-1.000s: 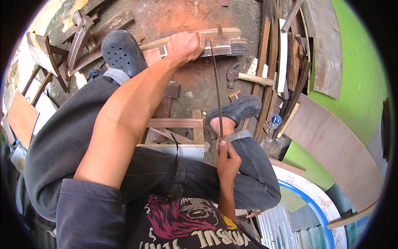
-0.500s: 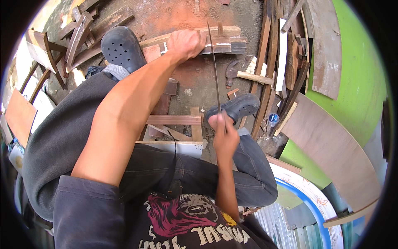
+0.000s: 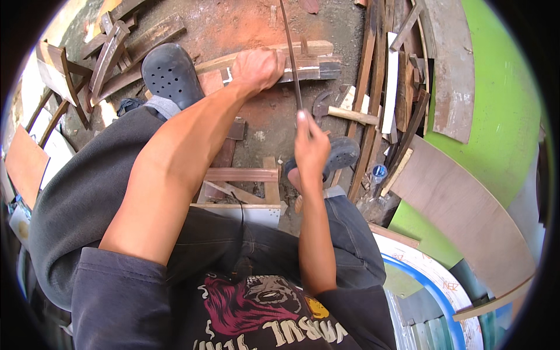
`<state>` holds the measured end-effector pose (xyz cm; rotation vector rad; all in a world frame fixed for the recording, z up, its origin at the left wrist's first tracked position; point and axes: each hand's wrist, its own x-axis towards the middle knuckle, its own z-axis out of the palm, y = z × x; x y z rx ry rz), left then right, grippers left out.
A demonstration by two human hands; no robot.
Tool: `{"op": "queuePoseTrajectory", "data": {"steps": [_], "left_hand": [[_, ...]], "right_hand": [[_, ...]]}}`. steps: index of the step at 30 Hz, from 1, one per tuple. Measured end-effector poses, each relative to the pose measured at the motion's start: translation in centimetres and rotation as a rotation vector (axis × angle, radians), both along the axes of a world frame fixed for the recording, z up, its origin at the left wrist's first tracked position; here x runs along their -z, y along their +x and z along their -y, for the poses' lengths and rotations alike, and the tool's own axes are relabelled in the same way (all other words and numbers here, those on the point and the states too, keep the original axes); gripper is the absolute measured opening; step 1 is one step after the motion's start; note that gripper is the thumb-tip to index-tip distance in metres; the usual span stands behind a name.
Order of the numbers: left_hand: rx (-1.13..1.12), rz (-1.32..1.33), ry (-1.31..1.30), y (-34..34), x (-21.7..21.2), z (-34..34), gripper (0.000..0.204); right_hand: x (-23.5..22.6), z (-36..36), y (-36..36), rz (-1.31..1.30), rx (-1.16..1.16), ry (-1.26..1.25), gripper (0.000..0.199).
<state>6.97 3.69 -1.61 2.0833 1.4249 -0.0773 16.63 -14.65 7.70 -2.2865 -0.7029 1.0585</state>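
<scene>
My left hand is closed over a short stack of wooden pieces lying on the ground. A darker, painted piece forms its near side. In my right hand is the grip end of a long, thin blade seen edge-on, which looks like a handsaw. Its handle is mostly hidden by my fingers. The blade points away from me and crosses the wood just right of my left hand; its far end runs out at the top edge. My left shoe is beside the wood's left end.
A claw hammer lies right of the blade, near my right shoe. Long timber strips and a green panel line the right side. Scrap wood is piled at upper left. A wooden frame stands between my legs.
My right hand has moved forward, away from me, pushing the blade further across the wood. My left hand stays on the wood. The whole view has shifted slightly.
</scene>
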Motion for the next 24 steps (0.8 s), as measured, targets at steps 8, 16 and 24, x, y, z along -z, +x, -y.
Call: {"op": "queuePoseTrajectory", "data": {"steps": [8,16,24], "left_hand": [[-0.009,-0.01,-0.017,-0.9,0.2,0.5,0.062],[0.096,-0.004,0.08,-1.5,0.4,0.1,0.061],[0.072,0.214,0.463,-3.0,0.5,2.7,0.053]], "right_hand": [[-0.3,1.7,-0.6,-0.008,0.046,-0.041,0.053],[-0.7,2.5,-0.7,-0.008,0.045,-0.005,0.058],[1.0,3.5,-1.6,0.02,0.099,0.05,0.055]]}}
